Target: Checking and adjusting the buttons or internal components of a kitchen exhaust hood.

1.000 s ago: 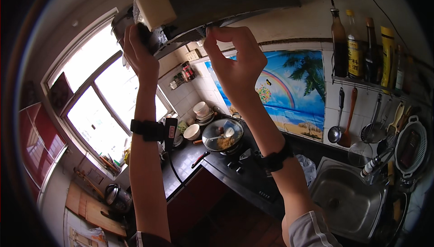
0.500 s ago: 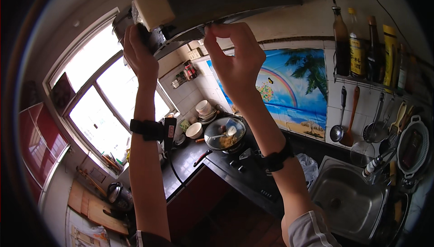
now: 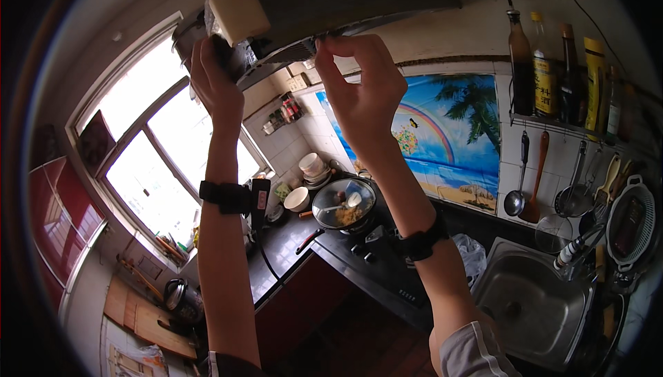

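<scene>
Both my arms reach up to a dark range hood at the top of the view. My left hand is closed around something dark by the hood's left end, mostly hidden by the fingers. Right above it, a pale beige block sits against the hood's front. My right hand makes a pinch, thumb and forefinger together at the hood's lower edge; what they hold is too small to make out. Between the two hands shows a slotted dark grille on the hood's underside.
Below stands a glass-lidded pan on the stove, beside stacked bowls. A steel sink lies to the right, under hanging utensils and a bottle shelf. A bright window is at left.
The pale block and the grille appear shifted very slightly to the right, with the grille's slots showing more plainly. Both hands keep nearly the same places and grips.
</scene>
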Demonstrator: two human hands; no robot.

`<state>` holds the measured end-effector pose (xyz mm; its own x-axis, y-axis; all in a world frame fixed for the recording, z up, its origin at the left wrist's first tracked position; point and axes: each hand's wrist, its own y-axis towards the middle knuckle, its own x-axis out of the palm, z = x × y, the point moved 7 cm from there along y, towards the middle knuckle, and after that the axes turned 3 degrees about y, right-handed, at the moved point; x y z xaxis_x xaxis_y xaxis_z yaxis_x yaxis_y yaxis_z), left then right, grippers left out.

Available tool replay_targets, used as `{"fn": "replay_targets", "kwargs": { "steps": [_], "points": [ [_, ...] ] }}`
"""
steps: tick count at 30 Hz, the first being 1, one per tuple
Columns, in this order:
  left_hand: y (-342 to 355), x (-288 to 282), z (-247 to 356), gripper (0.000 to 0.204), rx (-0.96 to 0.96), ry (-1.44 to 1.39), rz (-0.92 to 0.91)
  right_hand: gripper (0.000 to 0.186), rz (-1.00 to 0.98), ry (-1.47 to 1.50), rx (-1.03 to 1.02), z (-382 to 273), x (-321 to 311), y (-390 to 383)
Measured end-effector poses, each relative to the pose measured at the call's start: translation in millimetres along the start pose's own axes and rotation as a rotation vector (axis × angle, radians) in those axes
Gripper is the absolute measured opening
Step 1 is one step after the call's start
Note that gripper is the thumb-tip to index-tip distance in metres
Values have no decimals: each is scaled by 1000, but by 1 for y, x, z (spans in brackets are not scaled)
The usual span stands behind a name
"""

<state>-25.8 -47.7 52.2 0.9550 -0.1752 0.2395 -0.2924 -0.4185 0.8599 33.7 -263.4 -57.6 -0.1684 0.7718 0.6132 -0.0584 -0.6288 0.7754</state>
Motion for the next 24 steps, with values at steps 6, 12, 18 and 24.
{"fn": "replay_targets", "kwargs": {
  "steps": [6, 12, 18, 24],
  "points": [
    [0, 2, -12, 33, -282, -187, -86, 12, 3, 13, 8, 1, 1, -1],
    [1, 3, -4, 33, -187, -170, -72, 12, 5, -1, -3, 1, -1, 0],
    [3, 1, -6, 34, -235, -160, -62, 13, 11, 15, 10, 3, 0, -1],
    [3, 2, -5, 38, -300, -206, -81, 12, 16, 8, 16, 5, -1, -2]
  ]
}}
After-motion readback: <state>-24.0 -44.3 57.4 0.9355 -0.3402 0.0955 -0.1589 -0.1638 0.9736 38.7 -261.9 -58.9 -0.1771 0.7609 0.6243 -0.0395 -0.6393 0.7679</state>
